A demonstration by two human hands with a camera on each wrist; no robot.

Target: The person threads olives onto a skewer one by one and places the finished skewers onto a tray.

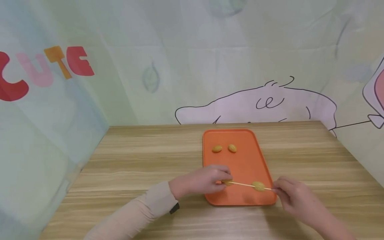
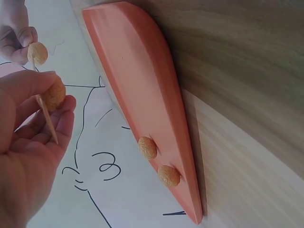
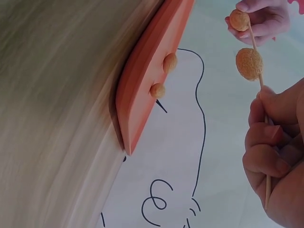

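A thin wooden skewer is stretched between the two hands over the near end of an orange tray. My right hand grips it, fingers curled round the shaft, as the right wrist view shows. One wrinkled, golden-brown oval ball is on the skewer just beyond the right thumb. My left hand pinches a second such ball at the skewer's far end. In the left wrist view the pointed tip extends past this ball, beside the palm.
Two more golden-brown balls, a left one and a right one, lie near the tray's far end. The tray rests on a wood-grain table. Behind the table hangs a printed cloth with cartoon drawings.
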